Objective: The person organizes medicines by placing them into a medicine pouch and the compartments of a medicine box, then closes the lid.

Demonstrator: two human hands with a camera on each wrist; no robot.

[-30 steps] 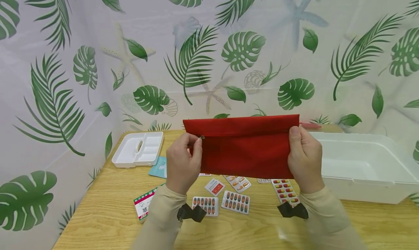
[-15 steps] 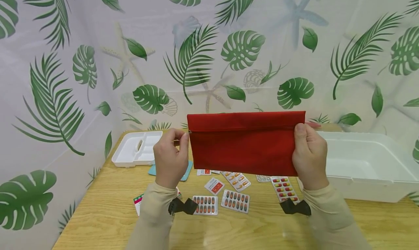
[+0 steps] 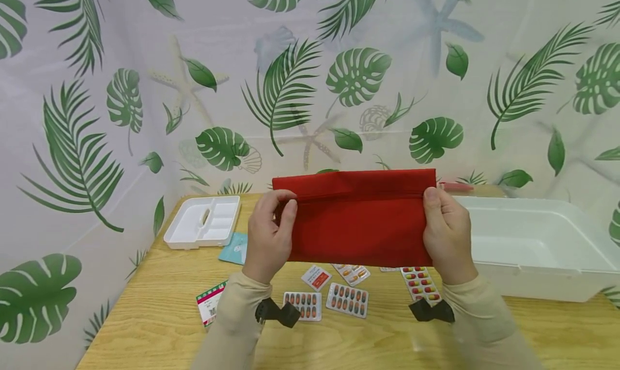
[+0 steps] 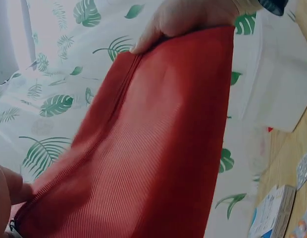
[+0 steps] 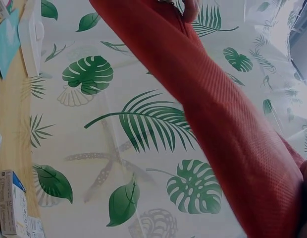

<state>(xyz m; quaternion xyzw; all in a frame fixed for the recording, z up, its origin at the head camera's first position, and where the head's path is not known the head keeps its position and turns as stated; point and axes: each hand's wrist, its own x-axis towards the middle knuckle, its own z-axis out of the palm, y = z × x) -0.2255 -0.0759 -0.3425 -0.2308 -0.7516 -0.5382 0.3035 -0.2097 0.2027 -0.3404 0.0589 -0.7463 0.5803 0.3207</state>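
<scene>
A red fabric zipper pouch (image 3: 356,227) is held up above the table, its zip running along the upper part. My left hand (image 3: 268,235) grips the pouch's left end, thumb in front and fingers partly hidden behind it. At the other end my right hand (image 3: 448,232) holds the pouch, thumb on the front. In the left wrist view the zip line lies closed, and a metal zipper pull (image 4: 14,226) sits at its lower left end beside the left fingers (image 4: 12,186). The right wrist view shows the pouch's back (image 5: 228,119).
Beneath the pouch lie several blister packs of capsules (image 3: 347,300), a small white-and-red packet (image 3: 316,277) and a green-and-pink box (image 3: 208,308). A white divided tray (image 3: 225,224) and a blue packet (image 3: 234,249) are at the back left. To the right stands a large white bin (image 3: 542,281).
My left hand has drawn the zipper pull to the pouch's left end, then moved back right to hold that end. The pouch rose slightly to the right, then came down and back left.
</scene>
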